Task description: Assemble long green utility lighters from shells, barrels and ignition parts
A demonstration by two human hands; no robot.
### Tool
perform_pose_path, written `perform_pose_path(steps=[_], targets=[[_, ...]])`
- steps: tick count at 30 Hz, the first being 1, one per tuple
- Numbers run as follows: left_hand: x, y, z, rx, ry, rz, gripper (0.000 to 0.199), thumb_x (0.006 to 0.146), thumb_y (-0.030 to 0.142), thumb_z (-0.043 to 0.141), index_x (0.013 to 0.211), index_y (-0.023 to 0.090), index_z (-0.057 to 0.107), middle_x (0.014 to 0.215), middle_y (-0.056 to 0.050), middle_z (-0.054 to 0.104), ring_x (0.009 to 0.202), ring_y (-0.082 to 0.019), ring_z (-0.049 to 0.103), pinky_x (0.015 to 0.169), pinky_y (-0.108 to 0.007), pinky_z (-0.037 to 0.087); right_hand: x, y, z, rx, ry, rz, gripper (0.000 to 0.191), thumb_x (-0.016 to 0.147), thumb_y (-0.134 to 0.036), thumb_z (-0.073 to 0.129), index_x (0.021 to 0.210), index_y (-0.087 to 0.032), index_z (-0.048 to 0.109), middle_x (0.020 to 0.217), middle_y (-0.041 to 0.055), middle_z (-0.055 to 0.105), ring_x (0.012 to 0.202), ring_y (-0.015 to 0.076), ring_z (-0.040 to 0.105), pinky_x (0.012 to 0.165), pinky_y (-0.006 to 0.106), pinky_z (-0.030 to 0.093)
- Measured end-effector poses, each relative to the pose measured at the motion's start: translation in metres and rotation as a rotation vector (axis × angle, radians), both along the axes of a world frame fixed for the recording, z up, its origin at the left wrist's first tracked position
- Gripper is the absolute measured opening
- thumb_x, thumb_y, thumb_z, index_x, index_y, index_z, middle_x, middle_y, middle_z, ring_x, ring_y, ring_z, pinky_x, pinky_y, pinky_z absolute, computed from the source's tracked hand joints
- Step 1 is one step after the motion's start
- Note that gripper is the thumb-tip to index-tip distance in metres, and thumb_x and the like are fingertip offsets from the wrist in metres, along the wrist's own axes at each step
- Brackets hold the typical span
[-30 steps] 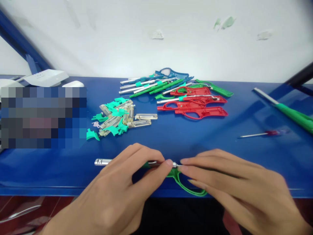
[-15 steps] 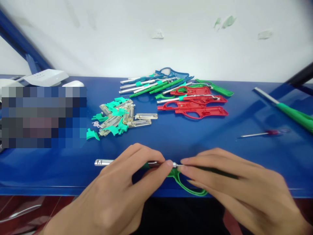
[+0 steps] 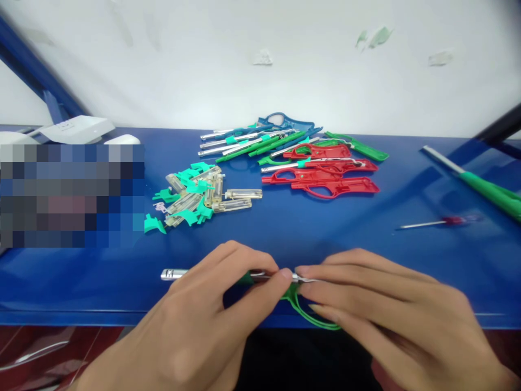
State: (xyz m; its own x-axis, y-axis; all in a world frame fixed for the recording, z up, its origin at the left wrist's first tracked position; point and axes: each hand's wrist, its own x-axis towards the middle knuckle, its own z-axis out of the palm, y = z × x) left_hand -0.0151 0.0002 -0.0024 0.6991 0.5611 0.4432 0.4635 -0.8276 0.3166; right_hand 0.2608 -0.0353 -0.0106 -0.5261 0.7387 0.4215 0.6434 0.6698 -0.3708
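Low in the middle of the head view lies a green long-necked lighter, its silver metal tube [image 3: 174, 275] pointing left and its green looped handle [image 3: 315, 321] partly showing between my hands. My left hand [image 3: 199, 315] is closed around the tube, thumb and index finger pinching near its inner end. Thin pale wire [image 3: 306, 279] comes out of that end. The fingertips of my right hand [image 3: 386, 298] are pressed together on the wire, just beside the left thumb. Much of the lighter's handle is hidden beneath the right fingers.
Transparent fuel tanks [image 3: 244, 194] and teal triggers [image 3: 189, 217] lie piled on the blue table [image 3: 325, 228]. Behind are red lighter shells [image 3: 342, 186] and blue and green lighter parts [image 3: 280, 142]. A screwdriver [image 3: 427, 223] and a green lighter [image 3: 488, 190] lie right. White objects [image 3: 81, 129] stand left.
The lighter and my left hand have shifted slightly right. The right fingertips have moved a little left, nearer the left thumb, and more of the wire shows between them.
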Motion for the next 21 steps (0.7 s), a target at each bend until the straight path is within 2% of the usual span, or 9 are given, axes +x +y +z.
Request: perform_pose_path(steps=[3,5,7,11,17,21], targets=[[0.002,0.001,0.002,0.002,-0.008,0.004,0.055,0.096,-0.010,0.042,0.134,0.019,0.070,0.122,-0.005,0.066,0.107,-0.011,0.063,0.097,-0.018,0.056,-0.002,-0.004,-0.005,-0.016,0.070,-0.115,0.020,0.110,-0.031,0.066,0.129,-0.035,0.068,0.120,-0.0099,0.084,0.112,0.0131,0.079,0.101,0.024,0.062],[0.003,0.001,0.002,-0.009,-0.036,0.009,0.045,0.101,-0.005,0.049,0.133,0.018,0.070,0.122,-0.005,0.066,0.106,-0.011,0.064,0.095,-0.018,0.055,-0.004,-0.004,-0.006,0.005,0.075,-0.157,0.015,0.110,-0.033,0.066,0.125,-0.033,0.069,0.114,-0.0097,0.085,0.105,0.0112,0.080,0.097,0.021,0.062],[0.003,0.000,0.001,-0.013,-0.057,0.014,0.038,0.103,-0.002,0.054,0.131,0.016,0.070,0.121,-0.006,0.066,0.104,-0.011,0.064,0.091,-0.017,0.055,-0.005,-0.002,-0.005,0.040,0.063,-0.137,0.014,0.112,-0.028,0.062,0.124,-0.031,0.070,0.112,-0.0097,0.085,0.103,0.0096,0.080,0.100,0.020,0.060],[0.003,-0.001,-0.002,0.014,-0.049,0.006,0.040,0.101,-0.005,0.052,0.132,0.014,0.070,0.116,-0.006,0.066,0.100,-0.012,0.063,0.090,-0.017,0.057,-0.007,0.004,-0.003,0.109,0.028,-0.069,0.019,0.113,-0.019,0.058,0.125,-0.027,0.071,0.117,-0.0083,0.086,0.106,0.0104,0.079,0.106,0.022,0.056],[0.004,0.000,-0.004,0.038,-0.051,-0.011,0.048,0.097,-0.010,0.050,0.132,0.015,0.070,0.117,-0.004,0.069,0.105,-0.012,0.062,0.099,-0.019,0.054,-0.011,0.010,0.001,0.175,0.006,-0.071,0.019,0.114,-0.017,0.055,0.119,-0.024,0.072,0.113,-0.0045,0.085,0.100,0.0124,0.076,0.096,0.025,0.055],[0.000,-0.005,-0.001,0.052,-0.021,0.059,0.036,0.106,0.004,0.056,0.138,0.019,0.067,0.124,-0.005,0.068,0.114,-0.016,0.063,0.106,-0.026,0.052,-0.014,0.012,0.006,0.192,-0.026,-0.044,0.023,0.117,-0.017,0.048,0.116,-0.025,0.069,0.110,-0.0061,0.084,0.092,0.0120,0.074,0.091,0.028,0.052]])
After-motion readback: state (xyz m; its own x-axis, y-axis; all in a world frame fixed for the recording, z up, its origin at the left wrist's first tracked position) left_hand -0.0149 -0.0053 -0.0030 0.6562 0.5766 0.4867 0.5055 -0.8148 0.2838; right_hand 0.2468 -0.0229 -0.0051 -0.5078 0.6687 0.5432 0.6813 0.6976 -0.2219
